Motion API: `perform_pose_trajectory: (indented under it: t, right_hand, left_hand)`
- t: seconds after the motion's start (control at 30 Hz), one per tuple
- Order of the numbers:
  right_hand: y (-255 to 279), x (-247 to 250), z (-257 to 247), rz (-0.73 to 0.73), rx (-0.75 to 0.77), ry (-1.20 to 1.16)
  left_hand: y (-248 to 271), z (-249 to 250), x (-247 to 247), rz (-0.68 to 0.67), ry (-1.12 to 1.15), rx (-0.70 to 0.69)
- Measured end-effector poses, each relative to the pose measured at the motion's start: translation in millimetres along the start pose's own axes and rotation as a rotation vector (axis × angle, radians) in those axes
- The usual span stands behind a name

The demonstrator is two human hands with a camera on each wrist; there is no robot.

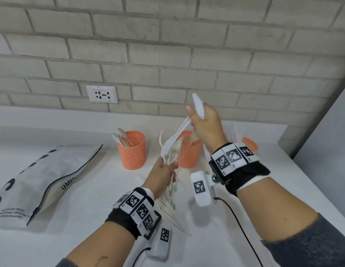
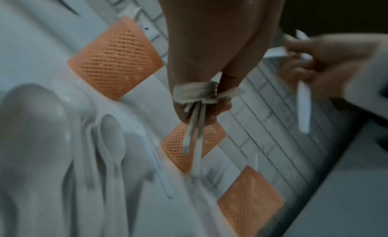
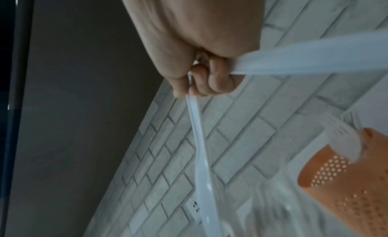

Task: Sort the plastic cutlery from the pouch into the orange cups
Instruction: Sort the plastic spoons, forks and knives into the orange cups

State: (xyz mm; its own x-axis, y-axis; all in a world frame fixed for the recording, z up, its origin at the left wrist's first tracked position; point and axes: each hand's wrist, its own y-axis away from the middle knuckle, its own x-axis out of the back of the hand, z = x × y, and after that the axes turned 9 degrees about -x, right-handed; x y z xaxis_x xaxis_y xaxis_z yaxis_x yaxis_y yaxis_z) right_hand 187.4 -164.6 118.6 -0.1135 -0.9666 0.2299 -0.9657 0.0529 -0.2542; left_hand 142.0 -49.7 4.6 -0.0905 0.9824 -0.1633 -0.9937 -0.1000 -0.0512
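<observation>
Two hands loaded | left hand (image 1: 164, 170) grips white plastic cutlery bundle (image 1: 170, 151), upright | right hand (image 1: 204, 124) pinches white plastic knives (image 1: 199, 106), long axis steep | middle orange mesh cup (image 1: 188, 153) directly below, right hand nearer

Both wrists: black straps (image 1: 246, 173) with black-white fiducial tags, white camera pods (image 1: 201, 187), black cables (image 1: 243, 234); grey knit sleeves (image 1: 310, 245).

head: high, looks forward and down at worktop (image 1: 90, 189) and brick wall (image 1: 187, 54) | left wrist: very near, along left hand (image 2: 210, 58) | right wrist: very near, along right hand (image 3: 199, 41) | shared: orange cups (image 1: 131, 150), wall
</observation>
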Motion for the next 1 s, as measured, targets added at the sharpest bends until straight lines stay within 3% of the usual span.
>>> perform_pose_trajectory:
  t: [0.1,0.2,0.3,0.43,0.5,0.63,0.7,0.77,0.8,0.9,1.0]
  right_hand:
    - [4,11,14,0.060,-0.064,-0.133]
    - [16,18,41,-0.013,-0.208,-0.280]
    - [24,20,63,-0.065,-0.308,-0.411]
    - [24,24,77,0.007,-0.425,-0.634]
    - [25,26,81,-0.029,-0.467,-0.583]
    - [30,26,91,-0.106,-0.581,-0.406]
    - [29,27,95,-0.038,-0.530,-0.094]
    - [29,26,98,0.010,-0.330,0.279]
    - [30,24,95,-0.048,-0.227,0.376]
    - [32,13,89,-0.361,-0.111,0.366]
    - [29,18,94,-0.430,-0.012,0.448]
  left_hand:
    - [-6,5,6,0.119,0.190,-0.035]
    - [-10,12,9,0.158,0.393,-0.089]
    - [-13,19,8,0.145,0.522,-0.084]
    - [-10,23,1,0.053,0.509,-0.090]
    - [-9,26,-3,0.041,0.536,-0.078]
    - [-19,27,-3,0.168,0.538,-0.046]
    - [-22,27,-2,0.168,0.416,-0.076]
    - [-22,27,-3,0.131,0.284,-0.099]
    - [-21,27,-4,0.108,0.256,-0.102]
    - [-20,29,-12,0.024,0.247,-0.131]
    - [-19,30,-22,-0.071,0.222,-0.157]
